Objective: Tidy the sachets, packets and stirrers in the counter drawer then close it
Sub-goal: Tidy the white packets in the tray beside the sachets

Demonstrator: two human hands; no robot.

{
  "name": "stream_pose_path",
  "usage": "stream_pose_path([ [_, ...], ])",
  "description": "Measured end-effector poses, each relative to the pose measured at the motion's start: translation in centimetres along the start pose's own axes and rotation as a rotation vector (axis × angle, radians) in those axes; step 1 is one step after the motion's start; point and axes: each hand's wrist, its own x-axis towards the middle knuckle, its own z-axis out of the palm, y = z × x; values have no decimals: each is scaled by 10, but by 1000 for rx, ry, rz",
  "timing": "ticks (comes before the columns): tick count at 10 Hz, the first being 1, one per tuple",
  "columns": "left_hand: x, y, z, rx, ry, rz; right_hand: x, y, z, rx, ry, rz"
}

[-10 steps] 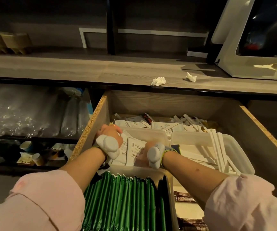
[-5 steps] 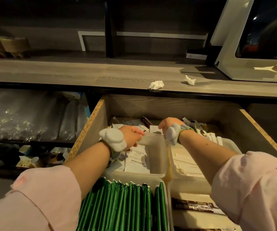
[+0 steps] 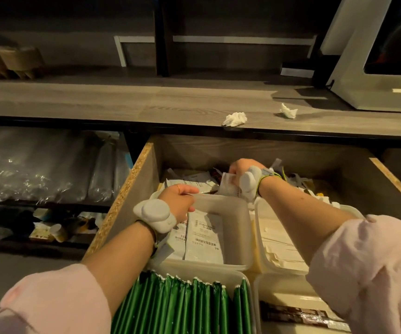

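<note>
A dim grey wood-grain bench (image 3: 122,102) runs across the back, with two crumpled white tissues (image 3: 235,118) on its front edge; below it the chipboard-sided counter drawer (image 3: 131,189) stands pulled out. I count four translucent plastic tubs in it: the rear-left tub (image 3: 236,218) with two white printed sachets (image 3: 204,239) lying flat that I can make out, a rear-right tub (image 3: 264,237) of pale paper-wrapped stirrers, a front-left one packed with upright green stick packets (image 3: 185,307), too many to count, and a front-right one with brown packets (image 3: 300,315). My left hand (image 3: 179,203) has its fingers closed on the far rim of the sachet tub, I judge to steady it. My right hand (image 3: 241,171) reaches past it into the loose heap at the drawer's back, fingers pinched on a small white sachet (image 3: 228,186), probably to drop it into the tub. The drawer is not yet closed.
</note>
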Motion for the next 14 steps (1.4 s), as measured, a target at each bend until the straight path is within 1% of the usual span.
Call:
stream_pose_path([
  [1,1,1,-2,-60,55,63,-15,-13,-14,43,222,-144],
  [2,3,2,-4,-80,112,111,-34,-33,-20,261,430,-306],
  [3,1,7,-9,-111,178,145,-44,-56,-19,709,402,-410],
  [4,-2,14,-14,-127,197,138,-38,-70,-8,1042,206,-402],
  [5,-3,12,-25,-62,340,92,-23,-79,2,1232,-30,-292],
  [6,-4,13,-30,-45,397,100,6,-75,12,906,-62,-135],
  [7,4,10,-29,-73,440,130,30,-71,28,183,-127,-148],
  [8,9,6,-27,-74,474,95,39,-77,37,-45,-176,-175],
  [9,11,3,-29,-68,511,73,45,-85,38,-94,-179,-174],
  [10,4,10,-30,-93,534,56,51,-87,45,-91,-196,-149],
  [11,8,7,-32,-104,532,53,55,-81,49,-100,-153,-146],
  [12,2,12,-33,-123,543,82,43,-74,43,-54,-70,-174],
  [13,-3,17,-35,-94,589,144,26,-70,30,192,113,-198],
  [14,-11,23,-36,-92,615,182,9,-68,13,495,205,-254],
])
